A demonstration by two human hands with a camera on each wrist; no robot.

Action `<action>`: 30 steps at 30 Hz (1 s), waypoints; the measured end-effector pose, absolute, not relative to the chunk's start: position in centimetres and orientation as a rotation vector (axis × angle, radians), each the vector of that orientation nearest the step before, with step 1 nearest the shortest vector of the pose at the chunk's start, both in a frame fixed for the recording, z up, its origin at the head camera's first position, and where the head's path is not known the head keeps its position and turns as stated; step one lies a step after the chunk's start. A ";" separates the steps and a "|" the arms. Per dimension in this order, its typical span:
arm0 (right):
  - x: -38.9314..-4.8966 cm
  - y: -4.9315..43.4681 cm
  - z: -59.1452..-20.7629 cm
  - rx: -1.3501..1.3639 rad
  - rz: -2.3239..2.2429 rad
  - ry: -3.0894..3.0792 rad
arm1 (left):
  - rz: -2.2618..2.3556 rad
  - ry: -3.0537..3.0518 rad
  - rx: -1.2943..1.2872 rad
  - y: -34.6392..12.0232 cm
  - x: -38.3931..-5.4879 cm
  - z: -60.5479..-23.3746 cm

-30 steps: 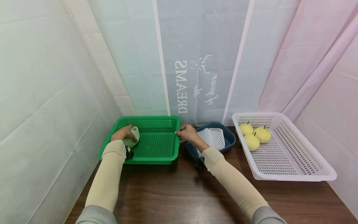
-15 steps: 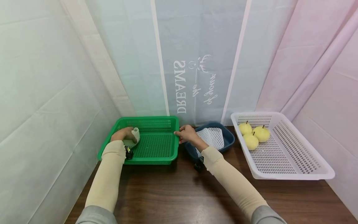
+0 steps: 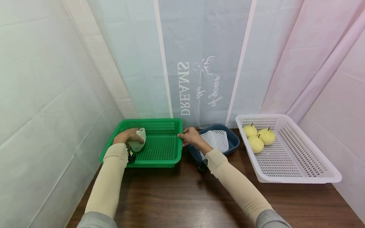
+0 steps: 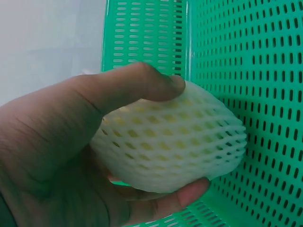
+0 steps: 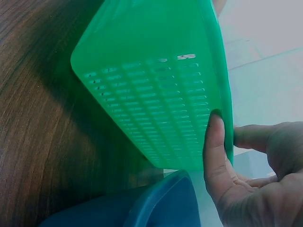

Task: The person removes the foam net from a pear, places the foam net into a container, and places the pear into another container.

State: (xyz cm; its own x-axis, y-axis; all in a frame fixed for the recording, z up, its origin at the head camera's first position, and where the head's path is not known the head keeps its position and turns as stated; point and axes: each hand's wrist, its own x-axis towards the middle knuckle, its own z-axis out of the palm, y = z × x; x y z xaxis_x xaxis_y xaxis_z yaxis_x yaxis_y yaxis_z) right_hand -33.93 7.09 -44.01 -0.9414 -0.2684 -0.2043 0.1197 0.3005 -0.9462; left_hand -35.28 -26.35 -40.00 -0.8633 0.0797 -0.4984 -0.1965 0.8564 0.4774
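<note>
Inside the green basket [image 3: 159,148], at its left end, my left hand [image 3: 126,136] grips a pear in a white foam net [image 4: 170,146]. Yellow skin shows through the mesh in the left wrist view, with the thumb over the top and fingers beneath. My right hand [image 3: 193,136] pinches the basket's right rim, its thumb and fingers on either side of the edge in the right wrist view. The pear lies low in the basket, close to the perforated plastic.
A dark blue basin [image 3: 234,141] with white foam nets [image 3: 218,139] stands just right of the green basket. Farther right, a white basket [image 3: 296,180] holds bare yellow pears [image 3: 267,136]. All stand on a brown wooden table [image 3: 171,196], with a cloth backdrop [image 3: 142,47] behind.
The netted pear has shifted slightly right, and more of its net and my left fingers shows. My right hand keeps its pinch on the rim.
</note>
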 end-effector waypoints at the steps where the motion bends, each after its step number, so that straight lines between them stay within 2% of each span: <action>1: -33.9 7.1 -44.0 -0.133 -1.686 2.246 | 0.727 2.514 -0.081 -26.3 -35.3 -39.9; 30: -33.4 7.2 -43.6 -0.201 -1.624 2.417 | 0.756 2.558 0.041 -25.1 -34.9 -39.1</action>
State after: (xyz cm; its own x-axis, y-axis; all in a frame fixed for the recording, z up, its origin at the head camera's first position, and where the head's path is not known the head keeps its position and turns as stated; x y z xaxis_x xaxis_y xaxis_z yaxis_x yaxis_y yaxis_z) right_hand -33.38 7.25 -43.62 -0.9660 -0.2353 -0.1074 0.0106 0.3790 -0.9253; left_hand -34.92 -25.08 -39.13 -0.8895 0.1574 -0.4289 -0.1011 0.8476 0.5209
